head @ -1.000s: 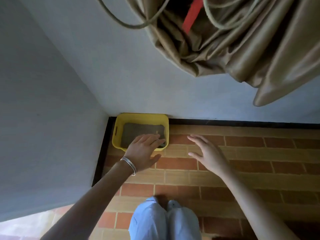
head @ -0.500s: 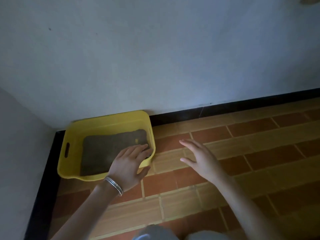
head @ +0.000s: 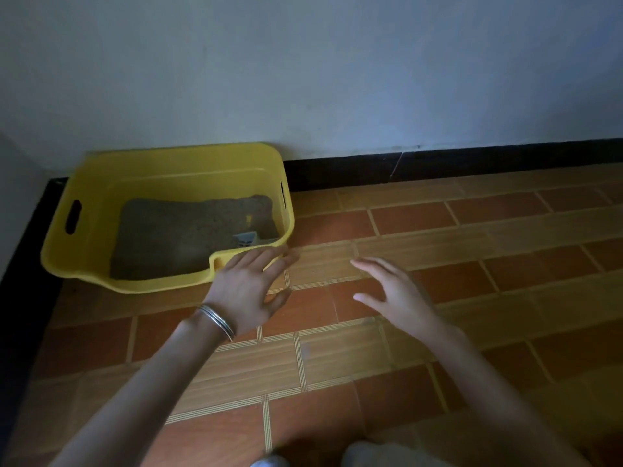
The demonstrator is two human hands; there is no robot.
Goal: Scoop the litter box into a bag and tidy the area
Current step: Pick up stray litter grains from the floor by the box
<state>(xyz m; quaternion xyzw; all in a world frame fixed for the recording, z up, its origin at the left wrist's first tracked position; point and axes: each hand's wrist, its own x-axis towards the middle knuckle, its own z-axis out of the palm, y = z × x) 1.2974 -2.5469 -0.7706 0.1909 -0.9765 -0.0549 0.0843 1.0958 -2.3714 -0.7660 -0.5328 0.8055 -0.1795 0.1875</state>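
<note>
A yellow plastic litter box (head: 101,190) with side handle slots stands on the floor in the corner, against the wall. Grey-brown litter (head: 182,230) covers its bottom, and a small grey-blue object (head: 245,239) lies in the litter near the front right corner. My left hand (head: 247,291), with thin bangles on the wrist, is spread flat at the box's front right corner, fingertips touching or just over the rim. My right hand (head: 394,294) hovers over the tiles to the right of the box, fingers apart and holding nothing. No bag or scoop is in view.
The floor is orange and brown brick-pattern tile (head: 472,264). A black skirting (head: 438,163) runs along the pale wall behind and down the left side. My light-coloured knees (head: 371,456) show at the bottom edge.
The view has dropped and closed in on the box; the hanging curtain is gone from sight. Both hands have stayed spread, the left one sliding from over the litter to the front right corner.
</note>
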